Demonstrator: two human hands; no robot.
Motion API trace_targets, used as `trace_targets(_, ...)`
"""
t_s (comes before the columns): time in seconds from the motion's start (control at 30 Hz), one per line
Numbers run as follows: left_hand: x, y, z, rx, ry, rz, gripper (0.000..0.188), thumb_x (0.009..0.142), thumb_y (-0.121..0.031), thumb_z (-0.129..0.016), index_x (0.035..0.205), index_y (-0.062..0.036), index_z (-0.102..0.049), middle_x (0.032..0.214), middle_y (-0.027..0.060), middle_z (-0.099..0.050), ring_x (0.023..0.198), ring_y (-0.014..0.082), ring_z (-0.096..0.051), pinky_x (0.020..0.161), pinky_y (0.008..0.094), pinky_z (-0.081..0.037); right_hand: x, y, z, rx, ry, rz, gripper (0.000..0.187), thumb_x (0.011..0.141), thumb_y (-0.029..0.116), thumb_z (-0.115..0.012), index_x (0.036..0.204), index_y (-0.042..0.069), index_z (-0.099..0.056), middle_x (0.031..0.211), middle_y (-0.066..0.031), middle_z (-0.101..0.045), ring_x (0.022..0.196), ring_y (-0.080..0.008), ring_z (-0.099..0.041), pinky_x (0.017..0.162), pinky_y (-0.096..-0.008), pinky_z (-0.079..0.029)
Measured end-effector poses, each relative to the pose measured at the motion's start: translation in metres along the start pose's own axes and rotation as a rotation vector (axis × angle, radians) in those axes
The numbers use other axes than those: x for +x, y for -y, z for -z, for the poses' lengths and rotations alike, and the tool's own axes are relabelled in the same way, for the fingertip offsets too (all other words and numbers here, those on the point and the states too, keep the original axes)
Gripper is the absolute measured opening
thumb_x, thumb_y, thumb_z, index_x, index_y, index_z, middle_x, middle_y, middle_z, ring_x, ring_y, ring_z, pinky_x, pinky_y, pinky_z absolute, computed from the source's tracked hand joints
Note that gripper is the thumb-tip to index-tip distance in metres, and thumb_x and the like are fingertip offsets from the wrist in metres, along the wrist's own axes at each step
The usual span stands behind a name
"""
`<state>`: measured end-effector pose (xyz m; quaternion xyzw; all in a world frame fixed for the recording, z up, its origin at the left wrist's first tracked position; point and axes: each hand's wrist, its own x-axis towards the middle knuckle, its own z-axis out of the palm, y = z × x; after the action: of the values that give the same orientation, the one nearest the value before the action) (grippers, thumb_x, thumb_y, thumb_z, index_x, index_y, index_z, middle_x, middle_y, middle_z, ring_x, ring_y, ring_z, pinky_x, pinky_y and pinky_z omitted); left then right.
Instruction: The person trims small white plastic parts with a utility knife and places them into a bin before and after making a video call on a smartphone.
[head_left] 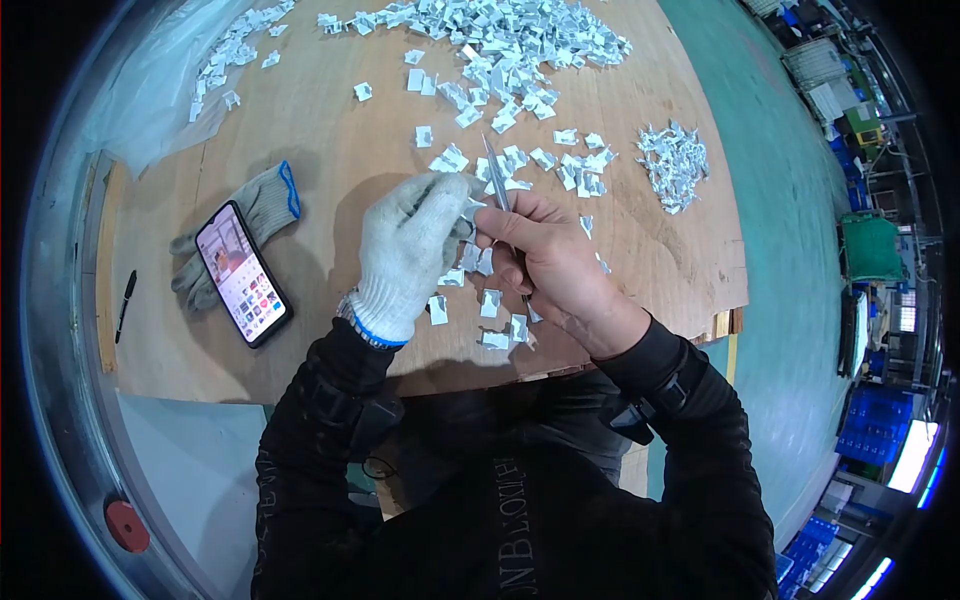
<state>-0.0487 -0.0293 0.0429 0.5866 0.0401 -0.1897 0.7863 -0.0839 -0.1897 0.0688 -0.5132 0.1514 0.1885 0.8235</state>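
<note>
My left hand [408, 240], in a white knit glove with a blue-edged cuff, is closed with its fingertips pinching a small silvery metal piece [470, 212]. My bare right hand [548, 248] meets it there, its thumb and forefinger at the piece's edge. Slim pointed metal tweezers [497, 178] lie through the right hand's fingers, tip pointing away from me and the other end showing below the palm. Loose silvery pieces [490, 303] lie on the wooden table [330, 130] under and around both hands. The fingers partly hide the held piece.
A large heap of silvery pieces [530, 40] lies at the far side, and a smaller pile of thin strips [673, 165] at right. On the left are a phone [243, 275] with its screen lit, resting on a grey glove [265, 205], a black pen [126, 305] and clear plastic sheeting [150, 100].
</note>
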Motion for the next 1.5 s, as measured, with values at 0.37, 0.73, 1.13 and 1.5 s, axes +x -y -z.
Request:
trace_targets(0.37, -0.005, 0.004, -0.003, 0.368, -0.096, -0.414, 0.027, 0.097, -0.024, -0.063, 0.105, 0.0010, -0.071, 0.085, 0.0087, -0.071, 0.074, 0.0131, -0.066, 0.065, 0.0292, -0.052, -0.002, -0.008, 0.003, 0.125, 0.037, -0.032, 0.004, 0.096, 0.005, -0.062, 0.100, 0.006, -0.061, 0.086, -0.0039, -0.066, 0.048, -0.0053, -0.046, 0.041, -0.0209, -0.037)
trace_targets(0.73, -0.002, -0.002, -0.008, 0.314, -0.057, -0.413, 0.023, 0.098, -0.020, -0.062, 0.104, 0.0014, -0.071, 0.087, 0.0058, -0.070, 0.075, 0.0098, -0.063, 0.067, 0.0265, -0.050, -0.001, -0.004, 0.003, 0.214, 0.018, -0.056, 0.006, 0.100, 0.012, -0.058, 0.101, 0.006, -0.058, 0.083, -0.0050, -0.067, 0.046, -0.0077, -0.045, 0.044, -0.0220, -0.034)
trace_targets(1.13, -0.011, -0.008, -0.002, -0.019, 0.006, -0.139, 0.024, 0.100, -0.021, -0.059, 0.106, -0.0023, -0.072, 0.085, -0.0017, -0.068, 0.070, 0.0039, -0.058, 0.059, 0.0212, -0.046, -0.006, -0.019, -0.011, 0.086, -0.008, 0.112, 0.018, 0.103, 0.023, -0.059, 0.096, 0.006, -0.058, 0.074, -0.0034, -0.063, 0.044, -0.0077, -0.046, 0.041, -0.0231, -0.030)
trace_targets(1.5, -0.054, -0.028, 0.005, 0.154, 0.095, -0.174, 0.033, 0.103, -0.027, -0.055, 0.123, -0.0029, -0.065, 0.084, 0.0003, -0.066, 0.070, 0.0055, -0.059, 0.057, 0.0226, -0.046, -0.056, 0.022, 0.051, -0.500, -0.310, 0.094, 0.022, 0.101, 0.016, -0.053, 0.109, -0.001, -0.063, 0.087, -0.0064, -0.066, 0.071, -0.0135, -0.061, 0.067, -0.0275, -0.054)
